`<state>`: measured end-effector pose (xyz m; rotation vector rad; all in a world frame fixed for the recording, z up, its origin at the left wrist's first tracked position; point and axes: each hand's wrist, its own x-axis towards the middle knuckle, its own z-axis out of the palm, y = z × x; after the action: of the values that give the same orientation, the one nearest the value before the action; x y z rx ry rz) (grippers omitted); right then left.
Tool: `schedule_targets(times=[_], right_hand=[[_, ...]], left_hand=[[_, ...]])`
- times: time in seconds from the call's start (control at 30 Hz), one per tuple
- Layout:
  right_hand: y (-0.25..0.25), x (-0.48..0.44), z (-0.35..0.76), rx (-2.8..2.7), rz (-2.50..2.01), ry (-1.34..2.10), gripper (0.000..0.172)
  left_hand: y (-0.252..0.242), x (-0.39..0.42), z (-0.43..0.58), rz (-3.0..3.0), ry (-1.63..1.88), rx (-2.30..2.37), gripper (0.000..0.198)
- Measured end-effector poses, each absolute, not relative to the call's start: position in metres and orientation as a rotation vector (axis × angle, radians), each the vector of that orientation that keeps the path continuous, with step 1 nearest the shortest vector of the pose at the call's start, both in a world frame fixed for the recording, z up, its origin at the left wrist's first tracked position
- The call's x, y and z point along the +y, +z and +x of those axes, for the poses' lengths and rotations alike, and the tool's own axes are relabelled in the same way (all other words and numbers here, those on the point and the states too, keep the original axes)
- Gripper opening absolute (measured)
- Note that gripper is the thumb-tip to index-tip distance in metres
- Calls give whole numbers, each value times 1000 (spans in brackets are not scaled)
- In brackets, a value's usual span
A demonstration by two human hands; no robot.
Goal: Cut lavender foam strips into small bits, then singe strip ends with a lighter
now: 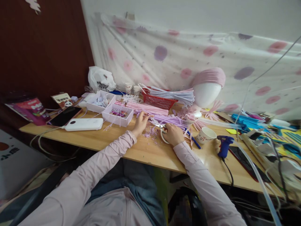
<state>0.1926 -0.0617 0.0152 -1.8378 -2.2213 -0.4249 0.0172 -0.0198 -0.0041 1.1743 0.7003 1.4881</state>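
My right hand [173,134] is closed on the white handles of a pair of scissors [161,126], whose blades point left toward my left hand. My left hand [140,123] is closed in a pinch on a thin purple pipe cleaner [152,117] next to the blades. Small purple clippings [150,133] lie on the wooden table [117,146] between both hands. A bundle of purple and pink pipe cleaners [164,117] lies just behind my hands.
Two white trays [117,113] and a white power bank [84,124] with a phone [64,115] lie to the left. A red basket [160,101] and a foam head [207,91] stand behind. A paper cup [205,135], a blue glue gun [224,145] and cables lie right.
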Motion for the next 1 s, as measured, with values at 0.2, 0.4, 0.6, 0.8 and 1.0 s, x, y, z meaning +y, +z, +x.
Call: schedule_targets(times=[0.2,0.4,0.6,0.8,1.0], right_hand=[[20,-63,193,-2218,-1866,-425,42],[19,-62,196,-2214,-1856,-426,43],[16,-60,199,-2111,-1838,-345,41],[12,-54,200,-1970,-1519,-77,36],[4,-48,193,-1661,-1264,668,34]], left_hand=[[0,-22,17,1045,1404,688,27],[2,-21,16,958,1411,701,23],[-1,-18,14,914,1432,700,27],[0,-18,14,922,1455,733,27],[1,-19,16,985,1408,695,32]])
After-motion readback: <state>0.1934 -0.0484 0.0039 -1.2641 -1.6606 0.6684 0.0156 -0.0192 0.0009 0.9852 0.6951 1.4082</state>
